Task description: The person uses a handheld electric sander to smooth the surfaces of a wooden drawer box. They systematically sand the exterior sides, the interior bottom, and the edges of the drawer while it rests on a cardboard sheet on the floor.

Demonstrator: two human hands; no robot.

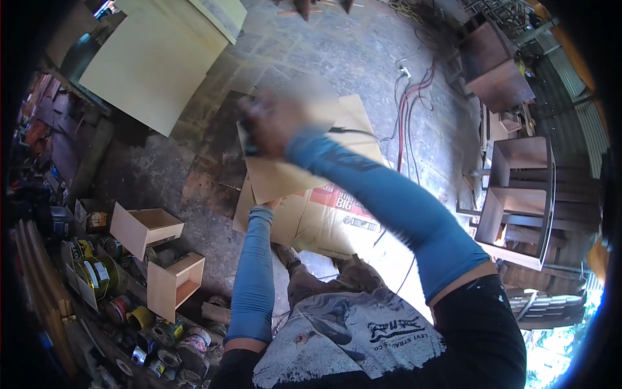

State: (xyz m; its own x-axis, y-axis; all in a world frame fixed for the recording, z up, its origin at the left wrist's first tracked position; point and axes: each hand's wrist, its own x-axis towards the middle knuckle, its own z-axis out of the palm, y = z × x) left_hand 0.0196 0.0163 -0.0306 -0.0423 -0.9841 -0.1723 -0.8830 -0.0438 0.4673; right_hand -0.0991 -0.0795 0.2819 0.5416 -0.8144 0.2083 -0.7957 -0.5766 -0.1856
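A thin tan wooden panel [278, 181] is in front of me, above a flattened printed cardboard box [317, 223]. My left hand [275, 203] is at the panel's near edge and appears to grip it; its fingers are mostly hidden under the panel. My right arm reaches across to the left over the panel. There my right hand [269, 129] is smeared by motion, closed around something dark whose kind I cannot make out. A black cord [353, 132] runs off to the right from beside that hand.
Large pale boards [155, 58] stand at the far left. Small wooden drawers [176, 285] and several paint cans [97, 272] crowd the near left. Red and black cables [403, 123] cross the concrete floor. A wooden shelf unit [518, 201] and a brown cabinet [495, 65] line the right.
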